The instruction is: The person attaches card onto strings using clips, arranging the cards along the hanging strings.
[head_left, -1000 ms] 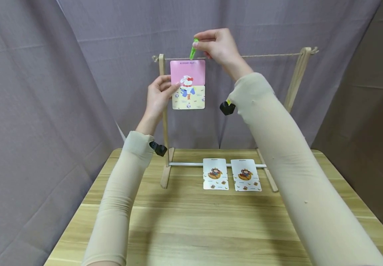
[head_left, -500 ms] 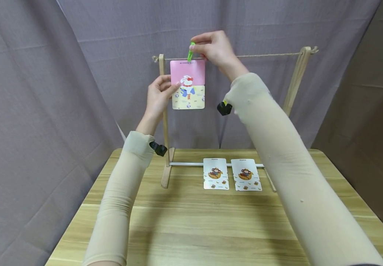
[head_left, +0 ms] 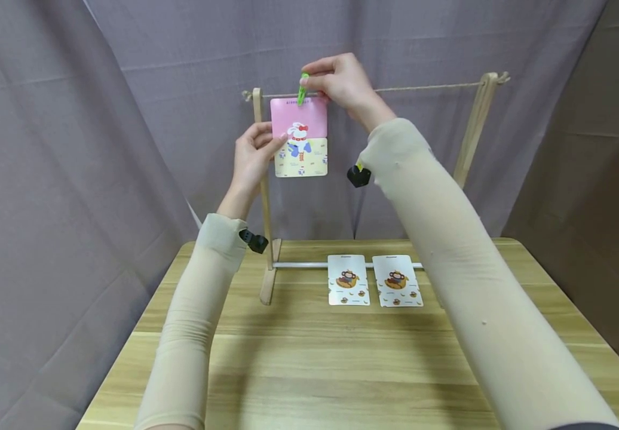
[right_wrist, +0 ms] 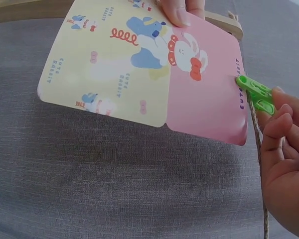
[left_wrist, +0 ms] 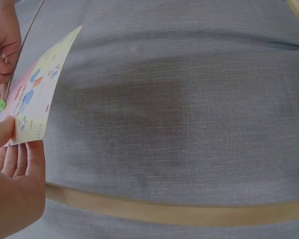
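Fingers (right_wrist: 281, 124) pinch the green peg (right_wrist: 255, 92) on the card (right_wrist: 154, 74), wrist view only.

This looks like a staged recording booth rather than a lived-in room: grey cloth drapes (head_left: 62, 149) hang on every side, closing in a single wooden counter (head_left: 309, 364), with a small string-and-wood hanging rack (head_left: 263, 197) along its far edge.

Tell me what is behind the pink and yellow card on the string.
Behind the card hangs grey curtain; the wooden post stands at its left edge. The part of the curtain directly behind it is covered.
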{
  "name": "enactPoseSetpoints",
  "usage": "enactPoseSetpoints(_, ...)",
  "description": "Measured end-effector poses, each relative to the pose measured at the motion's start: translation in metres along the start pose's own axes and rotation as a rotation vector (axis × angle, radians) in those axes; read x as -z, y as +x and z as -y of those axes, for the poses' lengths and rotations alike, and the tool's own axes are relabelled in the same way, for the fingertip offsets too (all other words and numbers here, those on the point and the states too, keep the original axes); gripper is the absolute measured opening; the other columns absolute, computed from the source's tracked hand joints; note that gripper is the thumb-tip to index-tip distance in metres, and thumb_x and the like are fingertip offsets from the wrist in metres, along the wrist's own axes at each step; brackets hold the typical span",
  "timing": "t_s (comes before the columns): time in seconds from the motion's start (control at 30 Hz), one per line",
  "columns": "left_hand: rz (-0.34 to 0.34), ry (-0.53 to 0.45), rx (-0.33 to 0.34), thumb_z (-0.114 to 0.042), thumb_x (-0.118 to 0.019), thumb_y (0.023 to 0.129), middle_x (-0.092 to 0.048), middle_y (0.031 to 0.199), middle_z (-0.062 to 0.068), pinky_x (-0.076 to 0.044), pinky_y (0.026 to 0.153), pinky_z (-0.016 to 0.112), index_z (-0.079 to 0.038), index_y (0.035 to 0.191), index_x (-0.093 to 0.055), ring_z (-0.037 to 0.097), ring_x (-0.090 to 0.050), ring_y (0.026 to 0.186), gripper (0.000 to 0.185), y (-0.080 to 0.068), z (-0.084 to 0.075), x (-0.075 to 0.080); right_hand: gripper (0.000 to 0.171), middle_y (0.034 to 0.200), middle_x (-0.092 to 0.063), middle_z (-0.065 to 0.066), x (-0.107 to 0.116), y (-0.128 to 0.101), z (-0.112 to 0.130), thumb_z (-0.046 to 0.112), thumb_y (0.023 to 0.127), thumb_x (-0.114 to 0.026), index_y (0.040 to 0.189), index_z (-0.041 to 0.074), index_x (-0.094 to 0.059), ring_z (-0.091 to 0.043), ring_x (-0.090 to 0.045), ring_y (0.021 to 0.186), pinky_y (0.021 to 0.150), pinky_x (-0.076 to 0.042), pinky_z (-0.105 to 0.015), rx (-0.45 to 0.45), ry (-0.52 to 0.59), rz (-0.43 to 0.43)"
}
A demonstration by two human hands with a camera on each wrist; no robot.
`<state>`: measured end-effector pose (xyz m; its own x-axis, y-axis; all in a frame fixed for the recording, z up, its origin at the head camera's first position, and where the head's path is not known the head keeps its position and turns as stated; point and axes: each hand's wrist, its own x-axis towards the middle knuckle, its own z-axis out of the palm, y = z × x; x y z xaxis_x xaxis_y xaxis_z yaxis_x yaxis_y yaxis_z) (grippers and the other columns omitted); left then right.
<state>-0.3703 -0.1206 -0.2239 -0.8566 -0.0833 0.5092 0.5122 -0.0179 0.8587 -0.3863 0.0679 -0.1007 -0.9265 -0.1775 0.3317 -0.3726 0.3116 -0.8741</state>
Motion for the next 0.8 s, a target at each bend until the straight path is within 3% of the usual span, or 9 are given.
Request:
enactPoseSetpoints(0.2, -0.005, 0.020, 0.004, -0.009, -0.074, 0.092, -0.073, 0.097, 0.008, -0.052, 0.068, 0.024, -0.003, 0.118, -0.065, 0.015, -0.066, 0.082, 0.028, 0.0005, 0.0006, 0.0003, 0.039, 0.118, -0.070, -0.006, -0.0039, 0.0006, -0.0001, 0.015, 0.094, -0.073, 0.132, 0.008, -0.066, -0.008, -0.055, 0.070, 0.064, -0.048, -0.019, 0.002, -0.028, 0.015)
enactPoseSetpoints(0.53, -0.006, -0.022, 0.020, -0.007, -0.075, 0.091, -0.073, 0.095, 0.008, -0.052, 0.068, 0.024, -0.002, 0.117, -0.065, 0.015, -0.066, 0.082, 0.028, 0.0028, 0.0028, -0.0011, 0.041, 0.104, -0.069, -0.001, -0.0096, 0.0001, 0.0008, 0.015, 0.094, -0.073, 0.134, 0.010, -0.065, -0.008, -0.054, 0.073, 0.065, -0.046, -0.019, -0.007, -0.038, 0.034)
enactPoseSetpoints(0.8, -0.003, -0.013, 0.003, -0.007, -0.074, 0.092, -0.073, 0.095, 0.006, -0.053, 0.069, 0.025, -0.002, 0.118, -0.065, 0.015, -0.066, 0.082, 0.028, 0.0027, 0.0037, 0.0002, 0.040, 0.109, -0.069, -0.004, -0.0104, -0.0001, 0.0011, 0.015, 0.095, -0.072, 0.134, 0.009, -0.065, -0.008, -0.055, 0.072, 0.062, -0.046, -0.019, -0.009, -0.039, 0.042)
